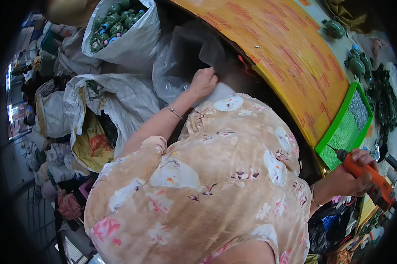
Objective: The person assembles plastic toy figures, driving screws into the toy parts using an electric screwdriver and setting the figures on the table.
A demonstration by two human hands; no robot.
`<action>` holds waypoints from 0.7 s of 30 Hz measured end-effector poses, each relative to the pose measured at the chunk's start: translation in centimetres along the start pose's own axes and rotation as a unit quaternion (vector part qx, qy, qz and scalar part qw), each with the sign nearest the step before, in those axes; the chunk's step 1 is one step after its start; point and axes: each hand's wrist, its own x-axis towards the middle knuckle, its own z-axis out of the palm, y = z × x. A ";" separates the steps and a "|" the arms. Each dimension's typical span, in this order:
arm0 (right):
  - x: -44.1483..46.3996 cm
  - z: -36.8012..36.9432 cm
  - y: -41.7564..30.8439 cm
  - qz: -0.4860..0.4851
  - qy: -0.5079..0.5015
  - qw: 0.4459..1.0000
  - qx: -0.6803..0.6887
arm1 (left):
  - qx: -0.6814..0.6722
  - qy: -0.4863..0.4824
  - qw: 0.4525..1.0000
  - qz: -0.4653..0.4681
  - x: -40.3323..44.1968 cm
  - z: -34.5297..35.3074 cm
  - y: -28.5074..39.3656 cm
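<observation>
My right hand (354, 176) is wrapped round an orange electric drill (374, 187). Its black chuck and thin bit point at the near end of a green tray (343, 136). Small silvery pieces (359, 110) lie in the tray's far part; they are too small to name. My left hand (203, 82) is closed with curled fingers at the edge of a clear plastic bag (170, 66), down beside the table, and seems to grip the plastic. The inside of that bag looks dark.
A yellow-taped tabletop (291, 57) runs beside me. Dark green animal-like figures (357, 64) lie along its far side. At upper left, a white sack (123, 55) holds several more such figures. Another crumpled white sack (119, 97) lies nearer, and a black bag (330, 224) sits below the drill.
</observation>
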 end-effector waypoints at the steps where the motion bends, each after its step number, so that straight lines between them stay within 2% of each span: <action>1: 0.0 0.2 -0.1 -0.003 0.000 1.000 -0.007 | 0.024 0.071 0.997 0.036 -0.2 1.0 -0.3; 2: 0.1 0.5 -0.2 -0.006 0.002 1.000 -0.013 | -0.019 0.093 0.995 0.036 0.1 1.7 -1.0; 5: 0.2 1.3 -0.6 -0.020 0.006 0.998 -0.055 | -0.183 0.101 0.972 -0.104 -0.3 -1.6 1.5; 6: 0.2 0.8 -0.5 -0.021 0.000 0.998 -0.051 | -0.125 0.204 0.971 -0.029 -0.4 -2.3 -0.1; 7: 0.2 0.3 -0.4 -0.021 -0.007 0.999 -0.048 | -0.035 0.223 0.973 -0.051 -0.8 -3.8 -2.0; 8: 0.2 0.2 -0.4 -0.018 -0.012 0.999 -0.033 | 0.137 0.260 0.955 -0.044 -1.2 -4.9 -4.8; 9: 0.1 0.1 -0.2 -0.014 -0.012 0.999 -0.026 | 0.279 0.240 0.918 -0.146 -1.5 -6.2 -5.8; 10: 0.0 0.0 0.0 -0.012 -0.012 1.000 -0.020 | 0.357 0.263 0.874 -0.200 -2.0 -6.3 -8.4; 13: -0.1 0.2 0.1 0.009 -0.016 1.000 -0.002 | 0.181 0.220 0.909 -0.304 -2.8 -6.5 -17.6; 17: -0.2 1.8 -0.3 0.001 -0.010 1.000 -0.011 | 0.104 0.299 0.925 -0.212 -2.6 -7.2 -19.1; 19: 0.0 1.9 -0.3 0.005 -0.011 1.000 -0.007 | 0.088 0.355 0.916 -0.168 -2.5 -9.0 -16.6; 21: 0.0 2.2 -0.3 0.010 -0.009 1.000 -0.006 | 0.100 0.380 0.902 -0.178 -2.9 -10.9 -14.0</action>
